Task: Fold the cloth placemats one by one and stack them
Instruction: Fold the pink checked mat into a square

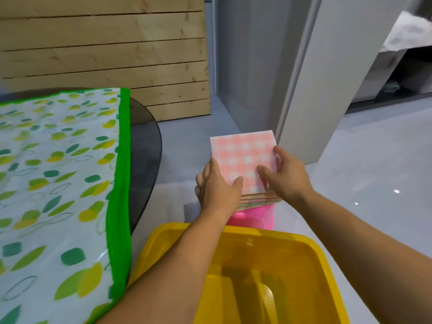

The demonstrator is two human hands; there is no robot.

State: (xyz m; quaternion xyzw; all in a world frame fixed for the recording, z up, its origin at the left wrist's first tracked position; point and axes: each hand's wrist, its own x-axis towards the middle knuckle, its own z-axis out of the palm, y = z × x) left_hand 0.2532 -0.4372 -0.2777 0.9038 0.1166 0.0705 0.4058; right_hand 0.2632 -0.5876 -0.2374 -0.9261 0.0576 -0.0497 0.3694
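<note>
Here, left grip [217, 188], right grip [286, 177] both clasp placemat stack [243, 157] above pink stool [252, 217]; yellow tub [304, 244] near, table [145, 146] leftward.

placemat [243, 157] between left hand [217, 185] and right hand [285, 176]: pink-white check | stack [259, 199] under it: tan and green edges | tub [304, 242] nearer than both hands: yellow | cloth [58, 160] left of left hand: white, green-yellow leaf print, bright green border | desk [145, 146]: dark grey
</note>
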